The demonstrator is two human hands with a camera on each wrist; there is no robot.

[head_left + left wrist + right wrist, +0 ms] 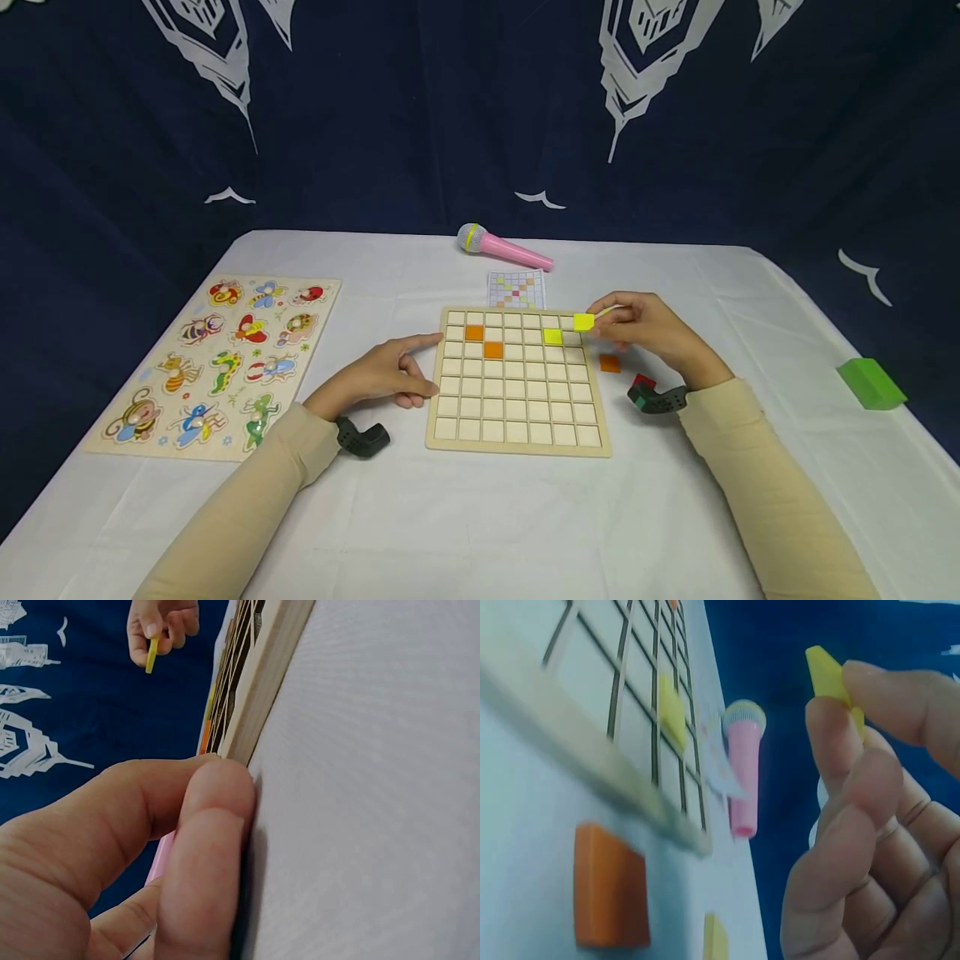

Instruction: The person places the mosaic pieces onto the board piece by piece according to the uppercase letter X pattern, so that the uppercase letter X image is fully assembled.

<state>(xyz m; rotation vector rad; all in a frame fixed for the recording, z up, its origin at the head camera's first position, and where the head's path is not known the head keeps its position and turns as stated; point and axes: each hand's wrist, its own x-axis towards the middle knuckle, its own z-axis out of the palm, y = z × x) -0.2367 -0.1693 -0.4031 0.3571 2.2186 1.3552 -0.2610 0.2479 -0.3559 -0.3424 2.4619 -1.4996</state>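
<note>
The board (pixel 597 417), one in number, lies near the middle of the table (pixel 450 533), ruled into seven columns and seven rows of cells. Three tiles sit in it: two orange, one yellow. The first orange tile (pixel 474 333) is near the board's far left corner; the second orange tile (pixel 492 350) is one row nearer and one column to the right; the inset yellow tile (pixel 552 337) is toward the far right corner.

The right hand (pixel 647 327) pinches one yellow tile (pixel 583 322) between thumb and finger, raised over the board's far right corner. The left hand (pixel 384 372) rests at the board's left edge, index finger extended to touch it, thumb close to the same edge, the other fingers loosely bent; it grips no tile.

Off the board's right edge lie at least three loose tiles: one orange (pixel 610 363), one pale yellow partly seen (pixel 715 939), one red (pixel 643 382) half hidden by the right wrist's black mount (pixel 660 400).

One grid card (pixel 516 289) lies by the board's far edge, and one pink microphone (pixel 510 248) near the table's far edge. One puzzle (pixel 303 375) bearing twelve pictures in four rows of three lies toward the left edge, one green block (pixel 872 384) at the right edge.
</note>
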